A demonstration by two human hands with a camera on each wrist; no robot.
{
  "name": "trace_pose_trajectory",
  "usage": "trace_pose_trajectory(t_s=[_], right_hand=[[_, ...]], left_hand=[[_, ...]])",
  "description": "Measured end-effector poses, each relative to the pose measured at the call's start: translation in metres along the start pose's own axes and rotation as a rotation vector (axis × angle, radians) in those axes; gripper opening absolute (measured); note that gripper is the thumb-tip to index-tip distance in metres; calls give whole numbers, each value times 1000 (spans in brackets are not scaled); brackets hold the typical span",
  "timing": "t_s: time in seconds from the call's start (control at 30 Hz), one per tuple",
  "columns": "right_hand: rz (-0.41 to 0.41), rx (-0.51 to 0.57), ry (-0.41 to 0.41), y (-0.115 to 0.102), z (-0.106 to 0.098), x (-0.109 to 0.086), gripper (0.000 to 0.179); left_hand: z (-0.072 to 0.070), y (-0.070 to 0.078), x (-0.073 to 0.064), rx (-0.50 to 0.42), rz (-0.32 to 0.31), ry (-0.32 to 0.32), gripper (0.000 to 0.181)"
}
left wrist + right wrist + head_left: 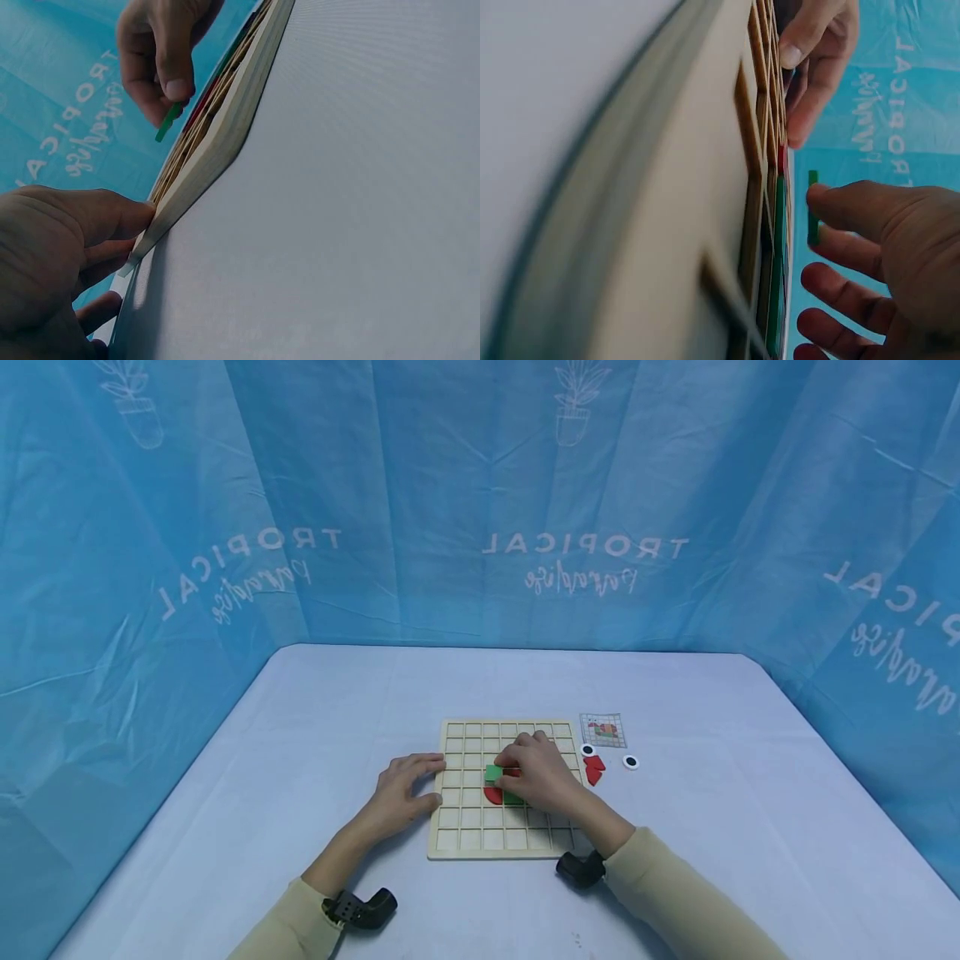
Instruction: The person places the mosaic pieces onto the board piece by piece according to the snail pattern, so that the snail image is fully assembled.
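Note:
A wooden grid board lies on the white table. My right hand is over its middle, pinching a green square tile between thumb and forefinger. In the right wrist view that green tile is held edge-on, a little above the board. Below the hand, a red rounded piece and a green piece sit in neighbouring cells; another red piece shows partly behind the fingers. At the board's left edge my left hand rests its thumb and fingertips against the rim, fingers spread.
Right of the board lie red pieces, one black-and-white round piece touching the board's side, and another round piece farther right. A small picture card is at the board's upper right. Blue printed cloth hangs around the table.

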State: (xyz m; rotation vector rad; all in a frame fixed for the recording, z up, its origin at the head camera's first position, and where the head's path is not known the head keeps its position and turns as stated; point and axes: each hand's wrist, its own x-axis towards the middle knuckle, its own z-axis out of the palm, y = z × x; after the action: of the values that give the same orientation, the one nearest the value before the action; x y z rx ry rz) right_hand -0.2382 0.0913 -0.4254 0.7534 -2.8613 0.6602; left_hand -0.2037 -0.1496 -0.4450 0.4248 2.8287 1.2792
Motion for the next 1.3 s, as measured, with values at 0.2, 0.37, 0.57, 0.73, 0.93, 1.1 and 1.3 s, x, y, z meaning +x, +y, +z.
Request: trace_pose_trajectory(t_s=[0.2,0.37,0.57,0.73,0.93,1.1,1.3], right_hand=[[-15,-53,-17,-4,4,4,25],[-9,-74,-31,-4,5,5,25],[-6,-77,-28,-4,6,4,24],[-8,-76,-25,-5,6,4,24],[-3,-49,-23,-4,2,3,26],[21,-33,14,2,-9,-2,24],[122,-10,44,23,-25,-20,24]], left_hand=[[1,-1,0,7,-8,5,49],[1,-2,0,6,-5,9,49],[1,-2,0,6,0,6,48],[1,-3,1,5,-11,7,48],[1,-3,1,4,-12,5,48],[2,-2,1,1,-13,3,49],[1,-2,1,1,-19,0,49]])
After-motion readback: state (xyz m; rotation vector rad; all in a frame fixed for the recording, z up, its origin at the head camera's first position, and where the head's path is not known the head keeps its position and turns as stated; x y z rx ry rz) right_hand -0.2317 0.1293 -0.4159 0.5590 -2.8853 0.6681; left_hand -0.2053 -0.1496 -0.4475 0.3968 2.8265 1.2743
